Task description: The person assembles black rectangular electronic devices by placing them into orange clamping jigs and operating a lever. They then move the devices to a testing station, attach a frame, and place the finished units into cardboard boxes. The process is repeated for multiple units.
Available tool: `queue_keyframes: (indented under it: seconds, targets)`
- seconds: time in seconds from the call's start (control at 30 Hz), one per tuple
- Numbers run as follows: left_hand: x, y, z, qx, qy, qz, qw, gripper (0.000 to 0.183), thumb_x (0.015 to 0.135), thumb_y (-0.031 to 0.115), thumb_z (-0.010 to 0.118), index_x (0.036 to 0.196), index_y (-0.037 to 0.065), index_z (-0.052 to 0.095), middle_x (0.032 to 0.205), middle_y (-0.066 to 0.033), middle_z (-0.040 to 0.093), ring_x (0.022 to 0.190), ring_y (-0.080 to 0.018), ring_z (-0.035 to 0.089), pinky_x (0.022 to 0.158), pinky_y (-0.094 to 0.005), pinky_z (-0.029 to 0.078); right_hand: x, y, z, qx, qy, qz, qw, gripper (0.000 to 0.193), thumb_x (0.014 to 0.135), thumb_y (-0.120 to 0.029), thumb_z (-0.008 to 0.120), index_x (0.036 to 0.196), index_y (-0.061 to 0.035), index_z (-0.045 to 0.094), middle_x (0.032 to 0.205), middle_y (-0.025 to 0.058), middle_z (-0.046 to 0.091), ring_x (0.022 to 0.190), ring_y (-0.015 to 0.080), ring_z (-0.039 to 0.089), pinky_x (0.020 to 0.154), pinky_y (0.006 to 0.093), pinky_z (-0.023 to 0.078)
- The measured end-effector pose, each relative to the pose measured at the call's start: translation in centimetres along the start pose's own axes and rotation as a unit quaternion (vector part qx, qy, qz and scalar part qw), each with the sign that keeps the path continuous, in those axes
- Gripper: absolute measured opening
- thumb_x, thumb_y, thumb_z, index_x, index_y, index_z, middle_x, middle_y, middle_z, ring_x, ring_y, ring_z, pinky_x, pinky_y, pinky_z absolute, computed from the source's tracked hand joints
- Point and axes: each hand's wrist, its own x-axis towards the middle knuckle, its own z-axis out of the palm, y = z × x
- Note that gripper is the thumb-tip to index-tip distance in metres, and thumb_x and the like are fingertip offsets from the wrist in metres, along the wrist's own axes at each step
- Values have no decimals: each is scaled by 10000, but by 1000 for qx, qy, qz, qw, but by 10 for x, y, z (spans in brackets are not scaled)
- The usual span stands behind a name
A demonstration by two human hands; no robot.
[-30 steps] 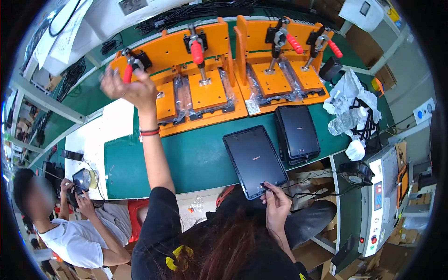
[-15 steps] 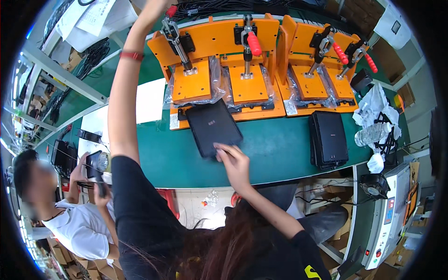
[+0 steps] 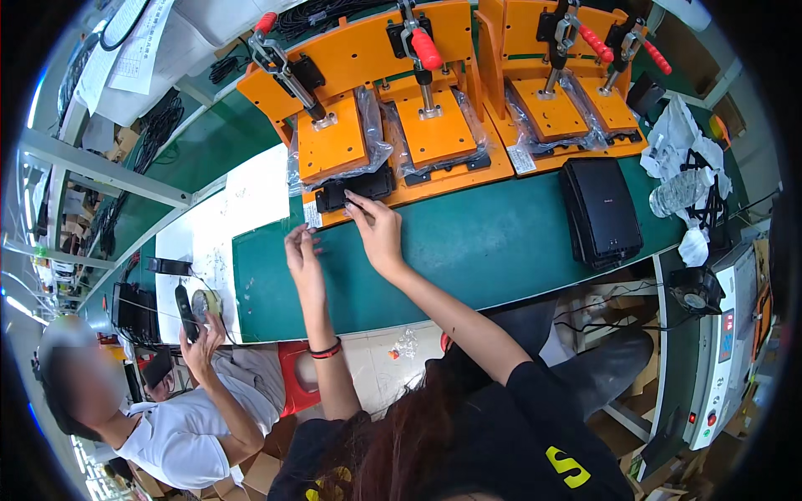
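Note:
A flat black panel (image 3: pixel 368 185) lies mostly beneath the leftmost orange press plate (image 3: pixel 332 144), its front part sticking out. My right hand (image 3: pixel 380 234) pinches the panel's near edge between thumb and fingers. Just left of it, my left hand (image 3: pixel 306 263) hovers over the green table's front half, fingers apart and loosely bent, holding nothing. Clear plastic film (image 3: pixel 373 134) hangs around the plate. Above the plate stands a toggle clamp (image 3: pixel 288 75) with a red handle. How far the panel reaches under the plate is hidden.
Further orange clamp fixtures (image 3: pixel 434 125) continue to the right. A stack of black panels (image 3: pixel 603 213) lies on the table's right side, by a clear plastic bottle (image 3: pixel 681 196) and crumpled white wrapping (image 3: pixel 675 138). At left sits a co-worker (image 3: pixel 180 426) holding a black object.
My left hand has come down from beside the leftmost clamp's red handle to the table. My right hand has moved forward and left, and the panel has slid under the press plate.

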Motion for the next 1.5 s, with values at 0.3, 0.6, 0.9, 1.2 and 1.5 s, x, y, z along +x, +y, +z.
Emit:
queue_keyframes:
  seconds: [0.3, 0.6, 0.9, 1.2, 1.5]
  targets:
    - [29, 17, 15, -59, 3, -2, 998, 403, 973, 355, 403, 1126, 1, 522, 1042, -76, 577, 877, -140, 527, 761, -282, 430, 39, 4, -7, 51, -133, 142, 979, 253, 895, -5, 520, 1119, 101, 570, 824, 204, 656, 711, 237, 684, 637, 291, 587]
    - [73, 23, 19, -193, -9, -24, 981, 357, 939, 354, 492, 1054, 22, 559, 977, -59, 597, 864, -137, 539, 736, -278, 412, 34, -49, -18, -115, -172, 120, 971, 217, 870, 11, 504, 1040, 117, 588, 741, 214, 640, 661, 265, 668, 581, 340, 549]
    - [86, 34, 22, -290, -64, -49, 954, 266, 938, 224, 528, 1008, -27, 582, 931, -66, 617, 811, -113, 550, 741, -257, 429, 50, -8, -45, -529, -20, -244, 812, 290, 810, -142, 618, 1027, 45, 577, 1094, 150, 568, 1135, 294, 446, 866, 448, 328]
    - [106, 23, 4, -217, -121, -44, 968, 180, 925, 132, 529, 968, -33, 587, 902, -68, 614, 819, -119, 552, 765, -263, 427, 25, -31, -23, -285, -60, -94, 952, 204, 861, -126, 583, 994, 29, 592, 946, 181, 622, 962, 315, 585, 760, 406, 437]
    - [124, 25, 2, -346, -237, -105, 902, 147, 904, 57, 481, 979, -40, 563, 948, -130, 614, 914, -215, 579, 827, -359, 479, 42, 7, 1, 108, -111, 96, 983, 274, 946, -176, 505, 935, 82, 594, 856, 151, 676, 777, 184, 663, 732, 279, 529]
